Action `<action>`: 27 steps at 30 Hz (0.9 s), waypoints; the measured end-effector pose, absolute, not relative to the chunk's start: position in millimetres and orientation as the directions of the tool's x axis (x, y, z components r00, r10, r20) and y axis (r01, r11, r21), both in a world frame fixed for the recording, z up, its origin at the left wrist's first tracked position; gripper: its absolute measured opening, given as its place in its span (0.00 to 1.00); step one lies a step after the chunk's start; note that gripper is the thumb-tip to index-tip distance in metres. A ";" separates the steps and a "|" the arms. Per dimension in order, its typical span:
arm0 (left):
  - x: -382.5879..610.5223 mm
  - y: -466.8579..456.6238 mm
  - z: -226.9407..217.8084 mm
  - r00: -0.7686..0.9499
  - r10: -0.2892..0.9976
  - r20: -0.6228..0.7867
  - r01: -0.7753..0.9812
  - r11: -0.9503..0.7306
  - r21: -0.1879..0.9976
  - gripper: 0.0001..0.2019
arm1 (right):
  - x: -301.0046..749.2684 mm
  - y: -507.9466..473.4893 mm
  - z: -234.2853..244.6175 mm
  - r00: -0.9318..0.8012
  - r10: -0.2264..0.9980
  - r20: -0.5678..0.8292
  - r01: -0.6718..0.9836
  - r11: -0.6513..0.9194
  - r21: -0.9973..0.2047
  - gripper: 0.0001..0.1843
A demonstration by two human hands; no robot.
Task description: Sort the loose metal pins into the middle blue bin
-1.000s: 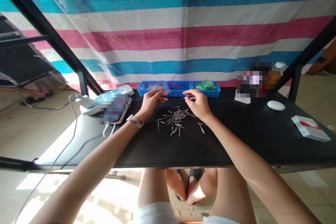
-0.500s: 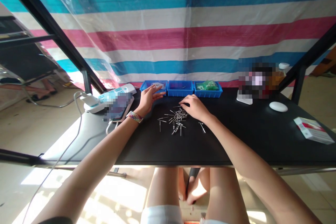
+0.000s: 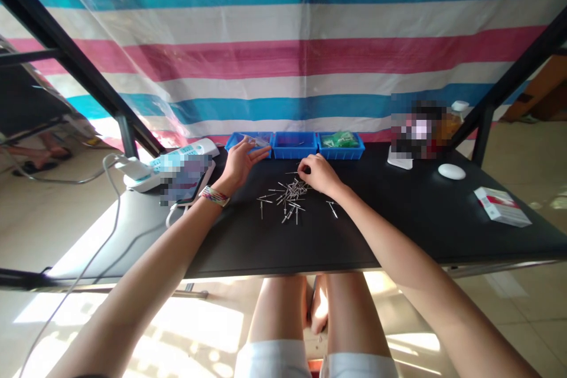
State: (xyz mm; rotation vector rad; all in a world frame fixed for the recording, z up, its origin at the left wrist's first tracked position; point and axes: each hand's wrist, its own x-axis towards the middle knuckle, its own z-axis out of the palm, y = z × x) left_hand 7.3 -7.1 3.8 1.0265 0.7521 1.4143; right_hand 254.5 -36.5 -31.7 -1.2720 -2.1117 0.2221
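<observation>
Right grip [image 3: 321, 173] at metal pins [image 3: 292, 191]; left grip [image 3: 239, 163] by blue bins [image 3: 295, 153]
I see left open; right curled, can't tell if holding one

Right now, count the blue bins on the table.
3, in a row at the back of the black table: the left bin, partly behind the left hand; the middle bin; and the right bin, holding green plastic. Others could be hidden.

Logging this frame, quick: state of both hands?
Left hand: open, nothing visibly held.
Right hand: curled in at the metal pins; whether it's closed on one cannot be told.
</observation>
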 end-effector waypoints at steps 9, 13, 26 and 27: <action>7.9 -5.1 5.3 -0.036 0.973 0.228 -0.428 -0.221 0.876 0.18 | 254.1 -30.7 -32.7 -0.178 0.876 0.449 0.493 0.474 -0.730 0.08; 4.7 0.7 1.8 -0.101 0.968 0.228 -0.404 -0.249 0.880 0.17 | 252.6 -32.9 -29.5 -0.127 0.895 0.428 0.427 0.439 -0.790 0.07; 20.8 -29.9 3.1 0.271 0.906 0.326 0.157 -0.375 0.913 0.21 | 250.9 -31.9 -22.9 -0.100 0.911 0.399 0.199 0.412 -0.889 0.04; 23.2 -32.7 3.4 0.315 0.901 0.297 0.178 -0.364 0.914 0.23 | 249.8 -32.0 -23.4 -0.110 0.916 0.386 0.163 0.400 -0.902 0.05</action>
